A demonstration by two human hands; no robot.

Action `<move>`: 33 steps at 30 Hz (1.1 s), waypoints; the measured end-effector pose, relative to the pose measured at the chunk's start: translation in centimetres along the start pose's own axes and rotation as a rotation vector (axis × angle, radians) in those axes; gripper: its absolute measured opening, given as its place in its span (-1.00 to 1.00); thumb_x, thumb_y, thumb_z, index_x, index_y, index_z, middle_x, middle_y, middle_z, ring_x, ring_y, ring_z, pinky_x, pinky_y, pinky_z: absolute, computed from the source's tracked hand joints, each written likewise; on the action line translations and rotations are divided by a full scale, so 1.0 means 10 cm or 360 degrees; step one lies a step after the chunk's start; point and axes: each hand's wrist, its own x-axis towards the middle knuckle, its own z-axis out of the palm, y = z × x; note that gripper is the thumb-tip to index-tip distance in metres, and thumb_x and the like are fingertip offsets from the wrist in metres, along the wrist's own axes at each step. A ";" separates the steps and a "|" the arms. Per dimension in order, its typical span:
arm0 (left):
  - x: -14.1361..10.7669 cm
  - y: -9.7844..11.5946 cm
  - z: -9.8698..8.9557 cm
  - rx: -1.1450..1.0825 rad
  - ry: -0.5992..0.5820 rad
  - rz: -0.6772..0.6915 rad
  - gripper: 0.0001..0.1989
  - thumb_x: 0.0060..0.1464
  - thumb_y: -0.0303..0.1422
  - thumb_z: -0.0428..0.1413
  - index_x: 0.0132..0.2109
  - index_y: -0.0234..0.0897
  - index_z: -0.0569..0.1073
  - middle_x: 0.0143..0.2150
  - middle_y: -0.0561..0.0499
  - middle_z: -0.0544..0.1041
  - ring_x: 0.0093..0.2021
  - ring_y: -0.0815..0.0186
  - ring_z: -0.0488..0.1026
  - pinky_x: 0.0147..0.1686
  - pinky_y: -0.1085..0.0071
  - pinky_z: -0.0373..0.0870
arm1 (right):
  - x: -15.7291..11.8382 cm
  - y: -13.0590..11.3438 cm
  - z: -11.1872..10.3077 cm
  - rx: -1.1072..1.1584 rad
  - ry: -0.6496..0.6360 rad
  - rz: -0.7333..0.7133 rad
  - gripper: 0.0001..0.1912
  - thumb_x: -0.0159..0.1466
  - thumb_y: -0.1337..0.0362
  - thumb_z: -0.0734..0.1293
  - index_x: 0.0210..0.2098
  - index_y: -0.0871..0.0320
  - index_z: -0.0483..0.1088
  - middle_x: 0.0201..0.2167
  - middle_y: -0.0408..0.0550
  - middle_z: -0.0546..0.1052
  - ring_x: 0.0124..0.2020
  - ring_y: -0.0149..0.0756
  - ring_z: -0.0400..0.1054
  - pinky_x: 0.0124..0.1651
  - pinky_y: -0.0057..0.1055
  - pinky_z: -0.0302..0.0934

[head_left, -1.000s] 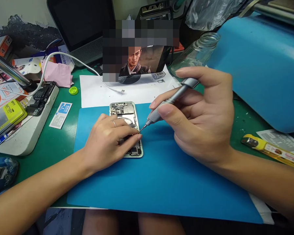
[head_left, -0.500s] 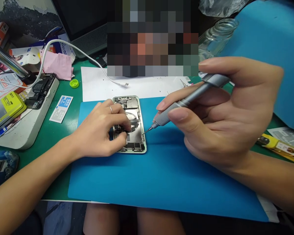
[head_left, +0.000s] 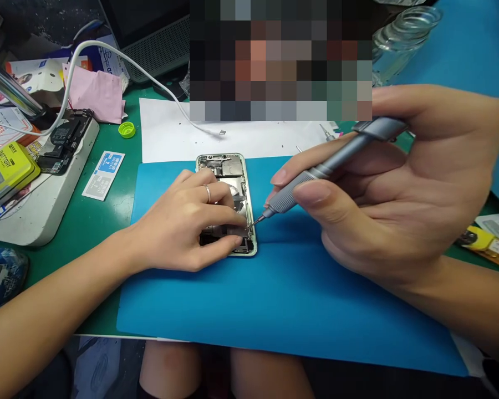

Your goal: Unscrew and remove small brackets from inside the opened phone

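Observation:
An opened phone with bare inner parts lies face up on the blue mat. My left hand, with a ring on one finger, reaches over it from the left and covers much of its left side. Its forefinger and thumb rest near the phone's lower right edge, a small gap between them. A grey screwdriver sits in the grip of my right hand. The driver's thin tip meets the phone's right edge, close beside my left fingertips. Whatever lies under the tip is too small to tell.
A white sheet with a white cable across it lies behind the mat. Left are a card, a green cap, a white box and a battery pack. A glass jar and yellow cutter are right.
My left hand has slid right across the phone, its forefinger and thumb now beside the driver tip. The view has shifted slightly. My right hand still holds the screwdriver at the phone's right edge.

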 end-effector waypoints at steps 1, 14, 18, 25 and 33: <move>0.00 0.00 0.00 0.0013 0.0004 0.0022 -0.82 0.31 -0.32 0.20 -0.07 -0.26 0.68 -0.22 -0.03 0.58 -0.20 0.18 0.35 -0.17 0.15 0.15 | 0.01 -0.01 0.00 -0.0030 -0.0013 -0.0020 -0.33 0.46 0.31 0.37 0.38 -0.53 0.19 0.22 -0.23 0.28 -0.24 -0.54 0.59 -0.35 -0.55 0.58; 0.00 0.02 -0.02 0.0156 -0.0056 0.0016 -0.80 0.36 -0.26 0.12 -0.09 -0.10 0.66 -0.24 0.00 0.65 -0.19 0.15 0.41 -0.16 0.11 0.16 | 0.00 0.06 0.01 0.0116 0.0034 -0.0019 -0.39 0.43 0.27 0.42 0.33 -0.47 0.28 0.23 -0.17 0.26 -0.24 -0.47 0.58 -0.34 -0.45 0.60; 0.01 0.01 -0.02 0.0146 -0.0052 0.0021 -0.81 0.35 -0.26 0.13 -0.10 -0.11 0.66 -0.24 0.01 0.64 -0.19 0.15 0.41 -0.16 0.11 0.16 | 0.02 0.03 -0.02 0.0064 -0.0049 -0.0021 -0.34 0.42 0.28 0.43 0.36 -0.49 0.25 0.24 -0.18 0.27 -0.23 -0.48 0.57 -0.33 -0.47 0.59; 0.01 0.00 0.00 0.0093 -0.0027 -0.0032 -0.82 0.28 -0.36 0.13 -0.11 -0.16 0.64 -0.20 0.00 0.62 -0.17 0.15 0.39 -0.14 0.13 0.18 | -0.02 0.09 -0.02 0.0245 0.0026 0.0033 -0.34 0.36 0.40 0.47 0.30 -0.38 0.34 0.24 -0.22 0.32 -0.19 -0.46 0.59 -0.30 -0.45 0.62; 0.03 -0.01 -0.02 -0.0002 -0.0144 -0.0168 -0.92 0.22 -0.36 0.17 -0.18 -0.17 0.57 -0.05 -0.08 0.54 0.00 0.04 0.36 -0.04 0.06 0.24 | -0.02 -0.03 -0.03 0.0197 -0.0194 -0.0070 -0.34 0.33 0.44 0.45 0.27 -0.36 0.39 0.19 -0.23 0.42 -0.21 -0.38 0.64 -0.33 -0.46 0.64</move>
